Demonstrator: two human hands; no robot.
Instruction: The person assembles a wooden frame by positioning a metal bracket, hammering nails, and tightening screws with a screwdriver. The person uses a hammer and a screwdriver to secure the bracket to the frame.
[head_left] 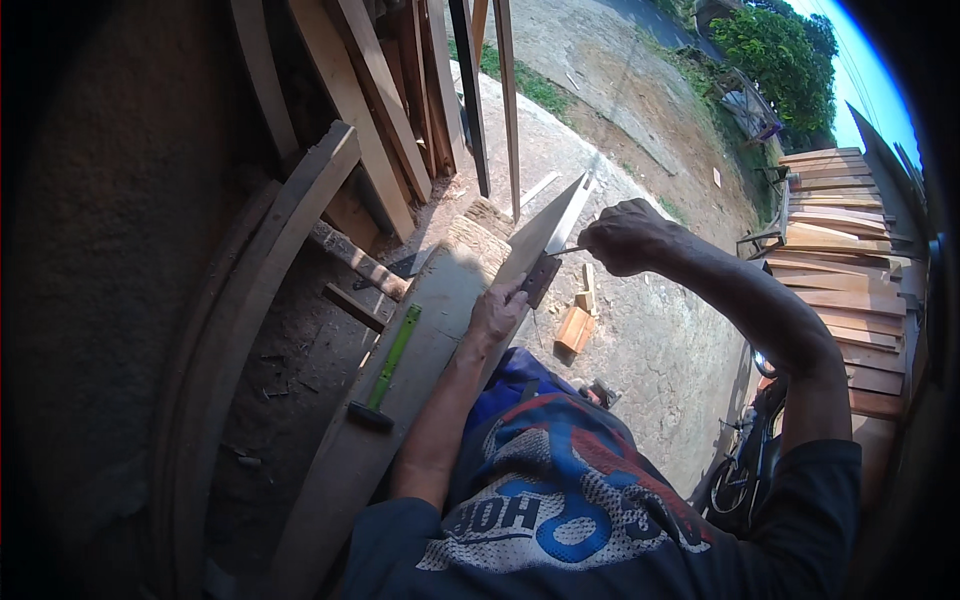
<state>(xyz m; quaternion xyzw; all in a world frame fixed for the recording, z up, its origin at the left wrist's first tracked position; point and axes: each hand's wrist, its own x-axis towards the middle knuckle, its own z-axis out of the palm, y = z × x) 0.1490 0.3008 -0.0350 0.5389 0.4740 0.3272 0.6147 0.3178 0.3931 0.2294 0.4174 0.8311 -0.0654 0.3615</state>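
My left hand (497,312) rests by the near end of a pale wooden board (540,230), its fingers bent over a small dark brown piece (541,281) at the board's side. Closed in a fist, my right hand (630,237) grips a thin rod-like tool (568,250); its handle is hidden in the fist. The tool's tip points left, at the upper end of the dark brown piece; whether they touch I cannot tell. Under my left arm lies a thick timber beam (440,330). On it sits a hammer (388,365) with a green handle and black head.
Long planks (375,100) lean upright at the far left, near a curved timber (260,260). An orange-brown wood block (575,330) and offcuts lie on the concrete. At right are stacked boards (840,290) and a bicycle (735,480). Wood shavings litter the ground.
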